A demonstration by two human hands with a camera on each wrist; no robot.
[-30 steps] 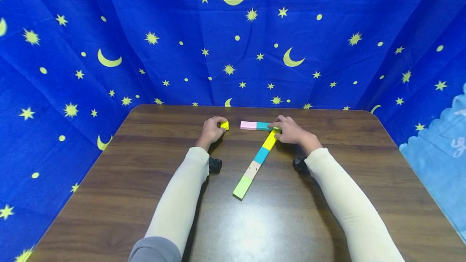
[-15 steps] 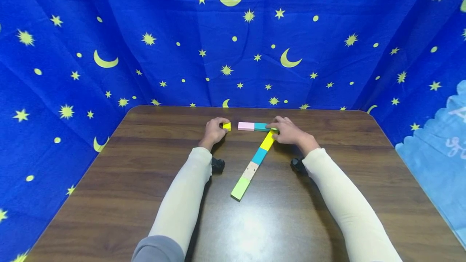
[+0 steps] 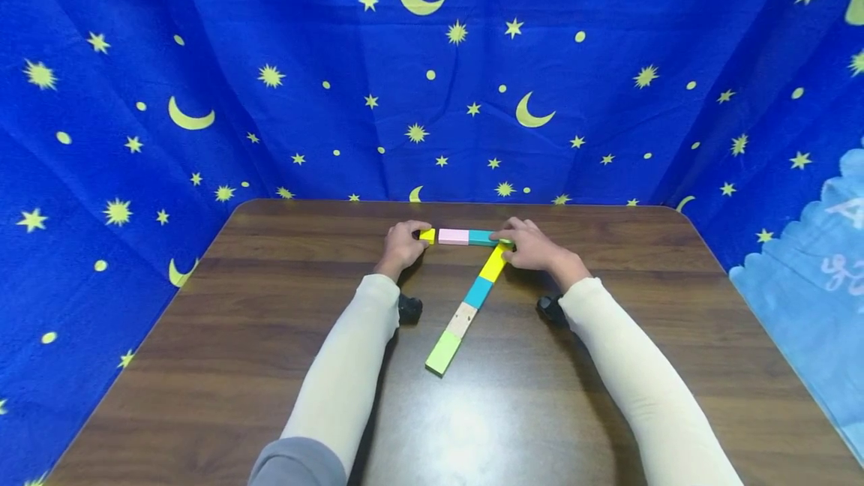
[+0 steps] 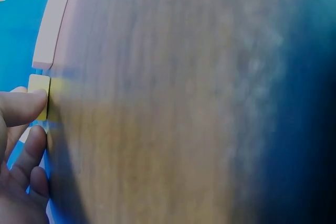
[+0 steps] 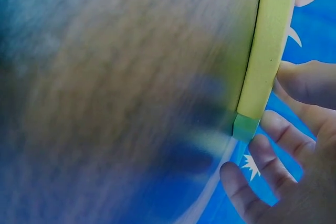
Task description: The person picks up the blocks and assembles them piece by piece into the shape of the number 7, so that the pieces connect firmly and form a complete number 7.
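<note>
My left hand (image 3: 403, 246) pinches a small yellow block (image 3: 427, 236) between thumb and fingers, low at the table's far side. A narrow gap separates it from a pink block (image 3: 454, 236), whose other end meets a teal block (image 3: 481, 238). At the right end of this row, my right hand (image 3: 535, 246) holds a mostly covered green block (image 5: 245, 127), its thumb beside a long yellow block (image 3: 493, 262). From there a slanting line runs toward me: the yellow block, a blue block (image 3: 478, 293), a speckled beige block (image 3: 462, 319) and a light green block (image 3: 443, 352).
The brown wooden table (image 3: 270, 321) ends close behind the blocks. A blue curtain (image 3: 324, 43) with moons and stars hangs beyond it. Light blue cloth (image 3: 810, 261) hangs at the right.
My left hand has slid the small yellow block to the right, narrowing its gap to the pink block. The right hand stays at the corner; the head view has shifted slightly.
</note>
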